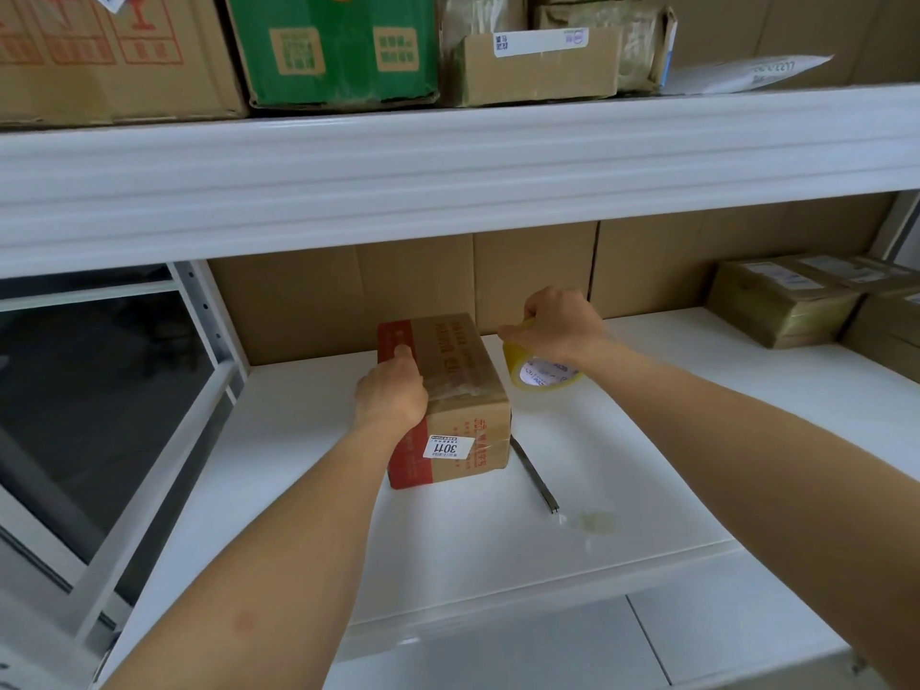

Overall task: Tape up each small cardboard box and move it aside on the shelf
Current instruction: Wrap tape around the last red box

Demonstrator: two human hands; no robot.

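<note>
A small brown cardboard box (460,390) with a red side and a white "3011" label stands on the white shelf (622,440). My left hand (393,390) lies on the box's top left edge with its fingers curled over it. Just right of the box, my right hand (557,323) grips a roll of clear yellowish tape (535,373) from above. A strip of clear tape runs across the box top between the two hands.
A thin dark metal tool (535,473) lies on the shelf right of the box, with a tape scrap (595,521) beyond its tip. Taped brown boxes (781,301) are stacked at the shelf's right end. Larger cartons (338,47) fill the upper shelf. Cardboard lines the back wall.
</note>
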